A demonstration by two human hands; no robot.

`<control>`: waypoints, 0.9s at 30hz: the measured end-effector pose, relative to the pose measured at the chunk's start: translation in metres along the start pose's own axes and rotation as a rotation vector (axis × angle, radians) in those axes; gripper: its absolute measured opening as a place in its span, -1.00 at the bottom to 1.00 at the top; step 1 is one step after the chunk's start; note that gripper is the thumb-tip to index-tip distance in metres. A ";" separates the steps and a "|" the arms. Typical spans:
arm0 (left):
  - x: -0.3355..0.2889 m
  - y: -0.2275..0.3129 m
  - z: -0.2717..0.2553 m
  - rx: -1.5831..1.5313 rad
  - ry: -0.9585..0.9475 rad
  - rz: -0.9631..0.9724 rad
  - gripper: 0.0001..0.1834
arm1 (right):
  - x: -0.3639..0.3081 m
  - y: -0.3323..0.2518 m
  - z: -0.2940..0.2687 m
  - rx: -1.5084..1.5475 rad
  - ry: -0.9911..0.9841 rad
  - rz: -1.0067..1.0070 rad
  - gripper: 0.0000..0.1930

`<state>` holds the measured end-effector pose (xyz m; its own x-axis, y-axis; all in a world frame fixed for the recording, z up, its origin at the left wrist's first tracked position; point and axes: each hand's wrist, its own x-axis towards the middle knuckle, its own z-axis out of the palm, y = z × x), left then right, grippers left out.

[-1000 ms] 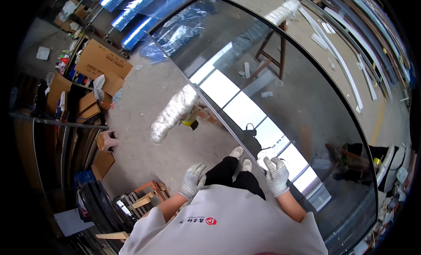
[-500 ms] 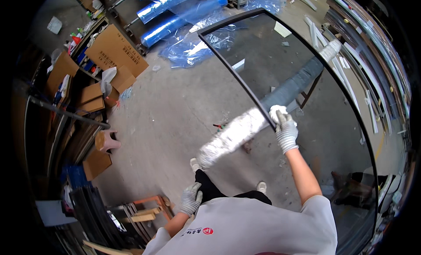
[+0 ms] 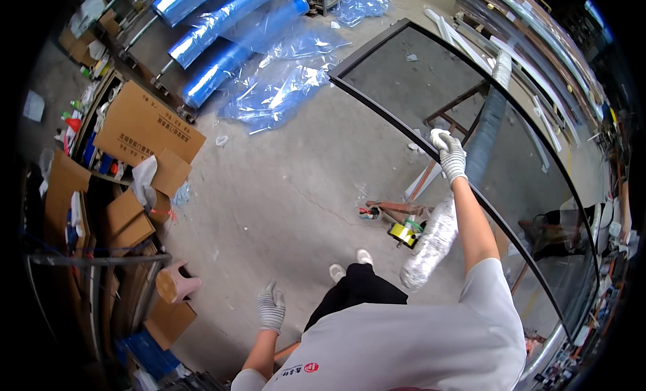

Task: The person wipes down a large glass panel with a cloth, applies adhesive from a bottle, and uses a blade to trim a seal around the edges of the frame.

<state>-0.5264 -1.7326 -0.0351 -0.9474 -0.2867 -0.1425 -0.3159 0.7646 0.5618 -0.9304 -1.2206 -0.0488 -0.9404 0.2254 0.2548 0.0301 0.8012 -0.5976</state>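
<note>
A large dark-framed glass panel (image 3: 511, 142) slants across the right side. My right hand (image 3: 452, 161), in a striped grey work glove, is closed on a crumpled white cloth (image 3: 439, 136) at the panel's near-left frame edge. Beneath the glass runs a padded bar, grey in its upper part (image 3: 486, 135) and wrapped in silvery film at its near end (image 3: 433, 246). My left hand (image 3: 271, 310), gloved alike, hangs free at lower left with its fingers stretched out and nothing in them.
A yellow-and-black tool (image 3: 404, 233) lies by the rusty stand (image 3: 404, 207) under the padded bar. Blue film rolls (image 3: 229, 41) and loose film (image 3: 276, 88) are at the far left. Cardboard boxes (image 3: 148, 125) and a pink stool (image 3: 178, 282) stand left; long profiles (image 3: 531, 34) are stacked far right.
My view and body have turned, and my feet have shifted. The right hand still grips the cloth at the frame edge. My left hand has come away from my leg and hangs out to the left.
</note>
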 end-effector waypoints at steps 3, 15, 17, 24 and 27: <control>0.033 0.003 -0.008 0.002 -0.124 0.080 -0.61 | 0.002 -0.063 0.004 -0.086 -0.002 0.020 -0.56; 0.226 0.017 -0.054 -0.017 -0.316 0.269 -0.67 | 0.081 -0.189 0.100 -0.023 -0.189 0.024 -0.63; 0.262 0.020 -0.055 -0.043 -0.342 0.206 -0.67 | 0.097 -0.215 0.119 -0.068 -0.188 0.045 -0.61; 0.370 0.050 -0.067 -0.082 -0.428 0.255 -0.66 | 0.180 -0.224 0.231 0.000 -0.292 0.375 -0.59; 0.409 0.051 -0.083 -0.073 -0.518 0.208 -0.65 | 0.196 -0.291 0.152 0.057 -0.349 0.482 -0.73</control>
<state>-0.9261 -1.8592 0.0032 -0.8968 0.2011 -0.3942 -0.1328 0.7274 0.6732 -1.1751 -1.4938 0.0591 -0.8814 0.3527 -0.3144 0.4718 0.6209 -0.6260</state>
